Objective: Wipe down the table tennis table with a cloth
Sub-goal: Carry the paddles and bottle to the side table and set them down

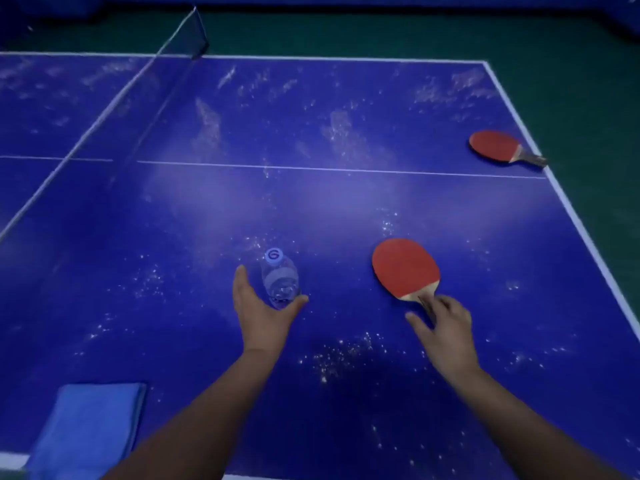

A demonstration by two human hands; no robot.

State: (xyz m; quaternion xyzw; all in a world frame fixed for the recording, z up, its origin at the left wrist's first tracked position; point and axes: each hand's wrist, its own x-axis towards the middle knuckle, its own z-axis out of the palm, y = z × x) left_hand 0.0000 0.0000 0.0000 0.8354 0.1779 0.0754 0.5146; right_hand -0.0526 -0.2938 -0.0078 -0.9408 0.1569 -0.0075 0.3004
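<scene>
Two hands are out over the surface (346,209), and neither has the cloth (90,427) yet. That cloth lies folded at the near left edge, well apart from both hands, partly overhanging the rim, untouched. I read this as clearing before wiping: the blue playing surface is speckled all over with white dust and smears, and three loose things sit on it where a wipe would have to pass.

My left hand (259,313) is cupped wide around the base of an upright clear water bottle (280,282), thumb on one side and fingers on the other. The grip is spread and looks to be just touching or just short of the plastic; it is not closed around it. I'd say it is placed low on the bottle so that the thing won't tip when it is taken up.

My right hand (446,323) sits over the handle of the near red paddle (405,268), which lies flat, rubber face up. The fingers are curled onto the wooden handle, thumb splayed out to the left; whether that grip has fully closed I cannot tell.

A second red paddle (495,146) rests far right by the white border line, its handle pointing toward the edge. The net (138,98) crosses at upper left.
</scene>
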